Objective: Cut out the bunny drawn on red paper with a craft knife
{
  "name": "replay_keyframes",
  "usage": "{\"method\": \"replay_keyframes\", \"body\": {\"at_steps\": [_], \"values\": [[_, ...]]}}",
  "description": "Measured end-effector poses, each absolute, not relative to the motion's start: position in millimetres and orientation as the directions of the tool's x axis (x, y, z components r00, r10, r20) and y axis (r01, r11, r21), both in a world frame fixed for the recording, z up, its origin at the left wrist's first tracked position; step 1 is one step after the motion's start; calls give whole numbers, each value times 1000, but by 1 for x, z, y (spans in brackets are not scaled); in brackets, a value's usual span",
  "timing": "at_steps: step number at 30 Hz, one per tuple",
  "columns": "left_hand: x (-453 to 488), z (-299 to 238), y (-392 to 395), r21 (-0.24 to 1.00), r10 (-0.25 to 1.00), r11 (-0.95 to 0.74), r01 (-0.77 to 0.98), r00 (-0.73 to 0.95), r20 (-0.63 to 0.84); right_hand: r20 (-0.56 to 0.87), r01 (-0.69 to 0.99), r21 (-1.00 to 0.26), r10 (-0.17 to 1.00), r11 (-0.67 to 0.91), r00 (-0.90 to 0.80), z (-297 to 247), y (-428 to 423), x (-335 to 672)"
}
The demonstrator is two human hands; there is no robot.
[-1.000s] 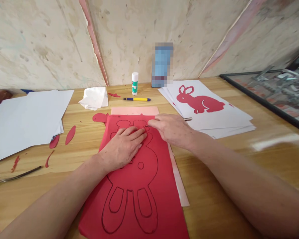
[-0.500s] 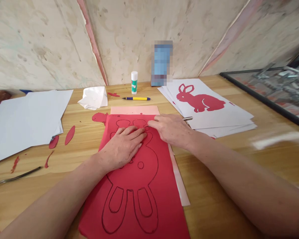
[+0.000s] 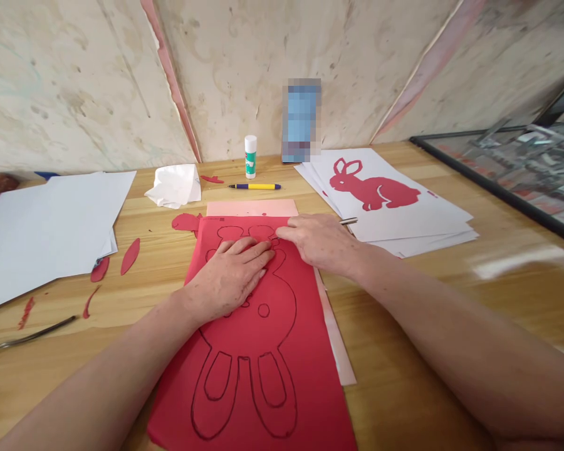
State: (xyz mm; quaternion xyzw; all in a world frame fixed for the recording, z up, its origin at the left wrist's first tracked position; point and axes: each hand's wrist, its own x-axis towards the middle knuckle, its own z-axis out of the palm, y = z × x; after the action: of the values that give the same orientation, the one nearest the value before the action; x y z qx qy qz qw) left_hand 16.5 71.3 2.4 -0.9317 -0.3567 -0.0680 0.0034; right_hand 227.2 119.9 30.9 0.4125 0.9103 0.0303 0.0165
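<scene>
A red paper sheet (image 3: 267, 338) lies in front of me, with a rabbit outline drawn on it in black, ears toward me. My left hand (image 3: 232, 275) rests flat on the sheet, fingers stretched toward the upper right over the drawing. Beside those fingertips, my right hand (image 3: 313, 241) is closed around a slim metal pen-shaped tool (image 3: 349, 220). Only the tool's back end sticks out behind the hand; its working tip is hidden under the fingers. A pale pink board (image 3: 251, 208) shows under the red sheet's top and right edges.
White sheets (image 3: 51, 232) lie left; another stack (image 3: 442, 224) at right carries a red rabbit cutout (image 3: 380, 188). Behind are a glue stick (image 3: 250, 156), a yellow-blue pen (image 3: 256, 186), crumpled paper (image 3: 173, 186) and a blurred-out upright object (image 3: 301, 122). Red scraps (image 3: 130, 255) are scattered left.
The view has shifted slightly, so everything sits a little further left. Both hands keep almost the same place on the red sheet; the tool's back end has tilted only slightly, if at all.
</scene>
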Motion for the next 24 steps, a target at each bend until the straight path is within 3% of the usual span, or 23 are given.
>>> {"method": "replay_keyframes", "body": {"at_steps": [18, 24], "values": [[16, 3, 73, 42, 668, -743, 668, 734, 123, 5, 676, 116, 680, 728, -733, 29, 123, 228], [16, 4, 73, 41, 673, -738, 673, 732, 105, 20, 727, -60, 729, 684, -685, 23, 128, 232]]}}
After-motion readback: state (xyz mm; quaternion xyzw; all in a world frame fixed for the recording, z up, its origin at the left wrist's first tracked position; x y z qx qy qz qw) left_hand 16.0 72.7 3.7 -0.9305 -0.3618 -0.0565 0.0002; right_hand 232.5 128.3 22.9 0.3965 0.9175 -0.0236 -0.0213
